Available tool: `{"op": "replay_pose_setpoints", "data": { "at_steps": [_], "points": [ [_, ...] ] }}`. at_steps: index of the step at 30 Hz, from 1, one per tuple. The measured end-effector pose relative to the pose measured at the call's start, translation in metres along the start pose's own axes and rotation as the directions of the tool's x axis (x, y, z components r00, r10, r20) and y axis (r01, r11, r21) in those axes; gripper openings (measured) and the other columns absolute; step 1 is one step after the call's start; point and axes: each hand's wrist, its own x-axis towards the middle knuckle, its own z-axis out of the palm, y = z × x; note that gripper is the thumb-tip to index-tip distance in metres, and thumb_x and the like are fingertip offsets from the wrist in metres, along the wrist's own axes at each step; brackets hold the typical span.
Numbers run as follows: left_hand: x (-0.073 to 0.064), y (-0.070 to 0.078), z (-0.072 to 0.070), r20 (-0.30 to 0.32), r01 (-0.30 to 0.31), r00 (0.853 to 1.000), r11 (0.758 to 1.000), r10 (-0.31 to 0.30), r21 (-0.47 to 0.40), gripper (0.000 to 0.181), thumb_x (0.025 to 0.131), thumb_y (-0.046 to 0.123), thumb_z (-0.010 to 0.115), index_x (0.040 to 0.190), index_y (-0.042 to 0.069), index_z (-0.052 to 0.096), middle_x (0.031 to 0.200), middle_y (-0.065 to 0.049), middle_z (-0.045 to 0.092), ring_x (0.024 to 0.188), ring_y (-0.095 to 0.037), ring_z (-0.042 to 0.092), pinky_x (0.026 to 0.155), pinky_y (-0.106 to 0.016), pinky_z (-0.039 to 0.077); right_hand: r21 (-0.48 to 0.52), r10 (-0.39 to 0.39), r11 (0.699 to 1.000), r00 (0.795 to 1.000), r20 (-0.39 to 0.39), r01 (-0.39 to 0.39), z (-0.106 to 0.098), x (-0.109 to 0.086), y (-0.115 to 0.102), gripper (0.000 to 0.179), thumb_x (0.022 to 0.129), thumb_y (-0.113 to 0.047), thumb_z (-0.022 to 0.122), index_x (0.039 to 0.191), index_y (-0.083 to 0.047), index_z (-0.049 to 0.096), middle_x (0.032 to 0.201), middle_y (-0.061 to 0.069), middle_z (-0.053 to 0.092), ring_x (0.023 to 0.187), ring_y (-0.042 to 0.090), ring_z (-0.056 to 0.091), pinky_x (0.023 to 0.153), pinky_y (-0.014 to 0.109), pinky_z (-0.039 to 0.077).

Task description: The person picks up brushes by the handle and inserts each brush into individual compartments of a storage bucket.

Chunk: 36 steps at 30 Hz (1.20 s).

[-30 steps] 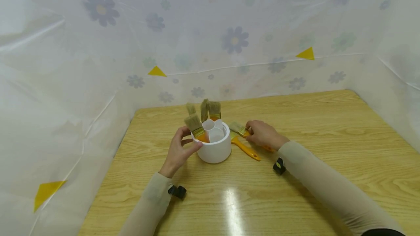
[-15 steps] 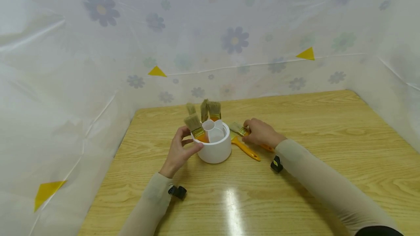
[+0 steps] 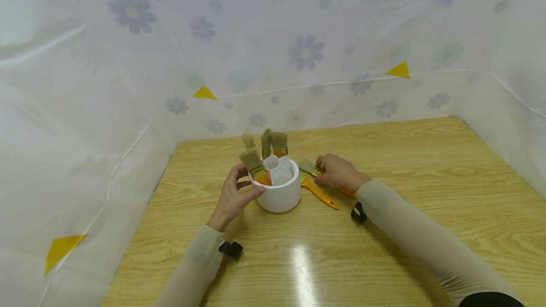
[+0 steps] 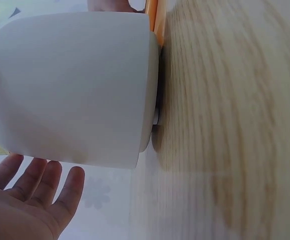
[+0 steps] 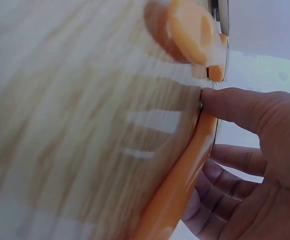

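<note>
A round white divided holder (image 3: pixel 279 200) stands on the table, several paintbrushes in it with their bristles up. One of them, a wide paintbrush (image 3: pixel 251 159), leans toward my left hand (image 3: pixel 232 198). That hand holds the holder's left side, thumb at the near rim; in the left wrist view its fingers curve beside the white wall (image 4: pixel 69 90). To the right of the holder, my right hand (image 3: pixel 340 173) pinches a flat paintbrush (image 3: pixel 307 167) near its metal band. The orange handle (image 5: pixel 177 185) of this brush lies low along the tabletop in the right wrist view.
Another paintbrush (image 3: pixel 320 194) with an orange handle lies between the holder and my right hand. The wooden table (image 3: pixel 405 155) meets a flowered plastic sheet (image 3: pixel 273 51) at the back. Yellow tape pieces (image 3: pixel 204 93) mark the sheet.
My right hand has shifted slightly left at the paintbrush and then stayed there. The left hand and the holder have not moved.
</note>
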Motion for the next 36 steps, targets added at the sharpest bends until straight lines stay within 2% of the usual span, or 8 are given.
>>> {"op": "replay_pose_setpoints", "data": {
  "at_steps": [16, 36],
  "points": [
    [0.0001, 0.0006, 0.0015, -0.008, -0.009, 1.0, 1.0, 0.009, -0.01, 0.06, 0.083, 0.008, 0.071, 0.134, -0.003, 0.041, 0.129, -0.021, 0.046, 0.119, -0.038, 0.044, 0.099, -0.056, 0.041, 0.012, 0.017, 1.0, 1.0, -0.001, -0.017, 0.0008, 0.0013, -0.0007, 0.046, 0.084, -0.03, 0.073, 0.119, -0.003, 0.06, 0.104, 0.011, 0.061, 0.087, 0.023, 0.058, 0.073, 0.04, 0.051],
    [0.0, 0.0007, 0.0012, -0.019, 0.004, 1.0, 1.0, -0.004, -0.007, 0.058, 0.083, 0.01, 0.072, 0.132, -0.002, 0.042, 0.128, -0.02, 0.047, 0.118, -0.036, 0.045, 0.099, -0.053, 0.042, 0.068, 0.053, 0.997, 0.995, -0.08, -0.047, -0.0031, -0.0037, 0.0016, 0.048, 0.081, -0.027, 0.071, 0.121, -0.003, 0.059, 0.107, 0.012, 0.058, 0.089, 0.024, 0.056, 0.074, 0.041, 0.049]
  ]
}}
